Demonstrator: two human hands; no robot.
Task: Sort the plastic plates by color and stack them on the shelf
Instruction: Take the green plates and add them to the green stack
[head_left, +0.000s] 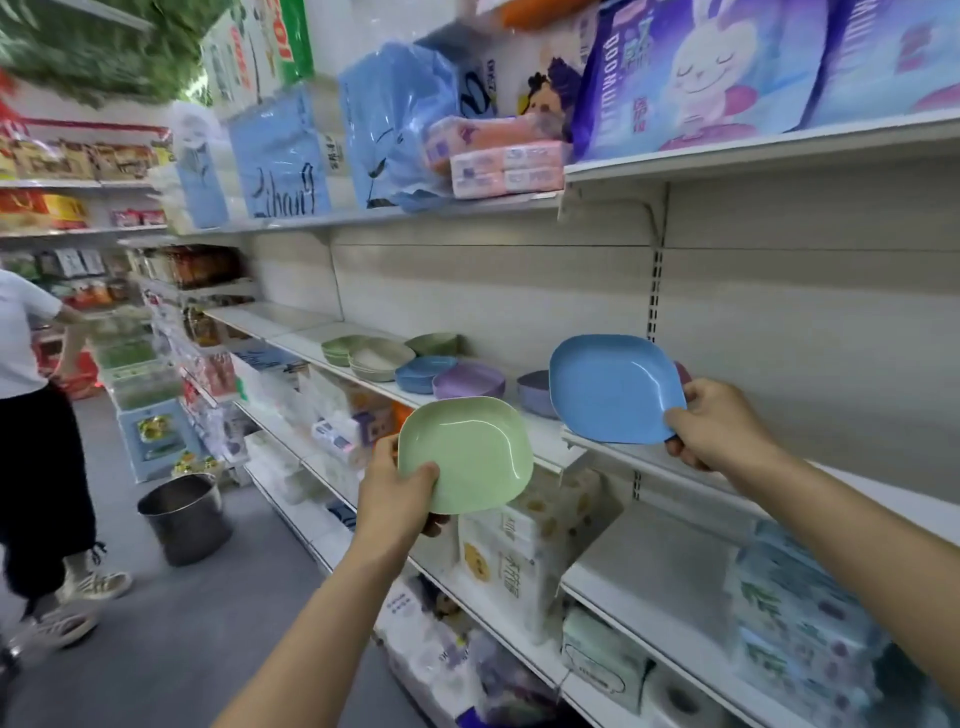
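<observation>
Shelving (291, 319): white shop racking fills our right side and runs away down the aisle; its middle board carries the plates.
Tissue packs (280, 156): blue, pink and purple bundles crowd the top board above us, and more paper goods (524, 545) sit on the boards below.
Bystander (26, 415): at our far left in a white top and dark trousers, standing in the aisle, well apart from the plates.
Metal bucket (184, 519): upright on the grey floor, between the bystander and the racking.
Shelved plates: we see a green stack (340, 349), a beige stack (379, 359), a blue stack (423, 373) and a purple stack (467, 383) in a row along the middle board, each touching or just beside its neighbour. We cannot count the plates in each.
Blue plate (615, 389): held up over the front edge of the middle board, right of the purple stack, tilted so its hollow faces us.
Green plate (465, 452): lower and further left, out in front of the board's edge, also tilted toward us, apart from the blue plate.
Right hand (711, 426): clamped on the blue plate's right-hand rim, thumb on the face, fingers behind.
Left hand (395, 493): clamped on the green plate's lower left rim, thumb on top, fingers curled underneath.
</observation>
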